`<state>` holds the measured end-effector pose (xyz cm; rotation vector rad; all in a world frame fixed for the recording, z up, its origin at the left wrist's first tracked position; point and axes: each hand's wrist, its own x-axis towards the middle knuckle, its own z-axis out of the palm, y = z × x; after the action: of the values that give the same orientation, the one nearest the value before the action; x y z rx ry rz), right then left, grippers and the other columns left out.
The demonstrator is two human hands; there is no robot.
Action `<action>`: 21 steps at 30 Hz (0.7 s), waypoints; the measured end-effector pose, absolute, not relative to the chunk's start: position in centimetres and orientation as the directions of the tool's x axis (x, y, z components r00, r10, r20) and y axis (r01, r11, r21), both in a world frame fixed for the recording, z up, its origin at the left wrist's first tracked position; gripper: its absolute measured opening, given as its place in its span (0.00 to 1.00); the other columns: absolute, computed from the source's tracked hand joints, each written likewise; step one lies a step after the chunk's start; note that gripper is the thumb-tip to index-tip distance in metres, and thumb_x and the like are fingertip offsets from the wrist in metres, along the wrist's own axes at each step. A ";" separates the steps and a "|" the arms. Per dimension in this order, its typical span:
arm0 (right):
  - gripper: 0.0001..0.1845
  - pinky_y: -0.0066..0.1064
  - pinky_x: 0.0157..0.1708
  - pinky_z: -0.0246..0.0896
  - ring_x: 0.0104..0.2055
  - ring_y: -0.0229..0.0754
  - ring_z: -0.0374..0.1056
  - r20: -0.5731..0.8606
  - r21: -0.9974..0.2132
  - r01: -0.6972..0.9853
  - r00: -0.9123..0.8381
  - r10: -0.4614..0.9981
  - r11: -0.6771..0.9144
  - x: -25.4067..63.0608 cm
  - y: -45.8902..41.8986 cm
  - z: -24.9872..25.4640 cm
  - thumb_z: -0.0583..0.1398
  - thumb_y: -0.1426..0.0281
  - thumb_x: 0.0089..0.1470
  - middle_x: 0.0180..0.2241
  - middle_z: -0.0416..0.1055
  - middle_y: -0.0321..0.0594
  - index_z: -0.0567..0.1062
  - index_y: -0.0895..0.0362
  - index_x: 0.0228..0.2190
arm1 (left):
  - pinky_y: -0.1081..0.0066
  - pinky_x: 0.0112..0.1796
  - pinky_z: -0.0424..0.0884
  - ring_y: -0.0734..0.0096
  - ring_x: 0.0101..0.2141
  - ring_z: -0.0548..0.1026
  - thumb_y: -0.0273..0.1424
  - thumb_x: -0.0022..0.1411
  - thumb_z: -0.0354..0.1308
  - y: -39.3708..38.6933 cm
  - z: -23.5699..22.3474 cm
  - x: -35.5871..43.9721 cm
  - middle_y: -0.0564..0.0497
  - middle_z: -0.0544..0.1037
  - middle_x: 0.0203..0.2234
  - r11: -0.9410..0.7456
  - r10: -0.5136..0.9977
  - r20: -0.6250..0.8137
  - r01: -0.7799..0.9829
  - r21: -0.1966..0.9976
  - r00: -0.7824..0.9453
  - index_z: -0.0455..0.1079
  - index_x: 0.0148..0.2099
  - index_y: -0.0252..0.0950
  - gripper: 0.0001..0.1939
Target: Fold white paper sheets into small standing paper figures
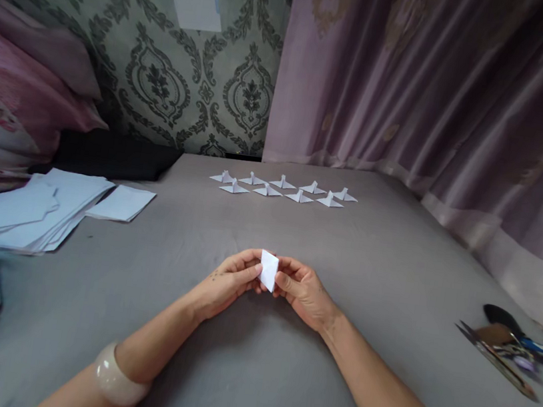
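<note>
Pinching folded paper (269, 271): left grip (258, 271), right grip (276, 278) both closed on it; far side hidden.

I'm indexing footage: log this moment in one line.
left hand: holds white paper | right hand: same paper | beyond: paper figures, two rows

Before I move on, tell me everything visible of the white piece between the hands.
The folded paper is small, plain white, four-sided and flat, with straight edges; its layers cannot be counted. It stands roughly upright, slightly slanted, above the grey cloth. The left hand and right hand hold it from opposite sides.
</note>
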<state>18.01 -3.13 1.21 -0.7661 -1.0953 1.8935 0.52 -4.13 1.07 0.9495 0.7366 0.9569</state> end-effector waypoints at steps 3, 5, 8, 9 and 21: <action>0.15 0.27 0.30 0.59 0.31 0.34 0.67 -0.129 -0.881 -0.346 -0.481 0.867 -0.323 18.0 -3.0 1.1 0.68 0.64 0.44 0.30 0.73 0.35 0.76 0.55 0.35 | 0.73 0.32 0.65 0.75 0.29 0.71 0.34 0.60 0.57 -4.0 1.0 0.5 0.48 0.74 0.31 0.243 0.925 -0.121 -0.314 0.918 0.360 0.67 0.47 0.32 0.15; 0.16 0.27 0.30 0.59 0.30 0.33 0.66 -0.162 -0.873 -0.352 -0.446 0.880 -0.339 18.0 -2.9 1.0 0.68 0.63 0.45 0.29 0.72 0.35 0.76 0.56 0.36 | 0.73 0.31 0.66 0.75 0.28 0.71 0.35 0.60 0.58 -3.9 0.9 0.5 0.49 0.74 0.29 0.237 0.939 -0.142 -0.291 0.927 0.314 0.67 0.47 0.31 0.15; 0.17 0.27 0.29 0.60 0.28 0.33 0.65 -0.220 -0.865 -0.357 -0.363 0.905 -0.353 17.9 -2.8 0.9 0.68 0.62 0.43 0.26 0.71 0.34 0.77 0.57 0.35 | 0.72 0.30 0.67 0.74 0.27 0.72 0.35 0.57 0.60 -3.8 0.9 0.5 0.48 0.75 0.29 0.225 0.955 -0.159 -0.262 0.938 0.249 0.66 0.47 0.31 0.18; 0.17 0.27 0.29 0.60 0.27 0.33 0.65 -0.234 -0.866 -0.353 -0.339 0.911 -0.353 17.9 -2.8 0.8 0.68 0.62 0.43 0.25 0.70 0.34 0.77 0.58 0.35 | 0.72 0.31 0.67 0.74 0.27 0.73 0.34 0.57 0.61 -3.8 0.9 0.6 0.48 0.75 0.29 0.220 0.959 -0.159 -0.257 0.941 0.236 0.66 0.47 0.30 0.18; 0.16 0.27 0.29 0.60 0.28 0.34 0.66 -0.228 -0.911 -0.296 -0.214 0.950 -0.286 17.8 -2.7 0.9 0.68 0.60 0.42 0.27 0.72 0.35 0.76 0.58 0.31 | 0.76 0.32 0.65 0.77 0.29 0.72 0.30 0.53 0.62 -3.6 1.3 0.5 0.50 0.76 0.31 0.176 0.979 -0.140 -0.272 0.946 0.146 0.66 0.48 0.32 0.19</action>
<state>17.79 -2.73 0.91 -1.0511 -0.9425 1.6716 0.49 -3.60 1.26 0.9413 0.9814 1.1251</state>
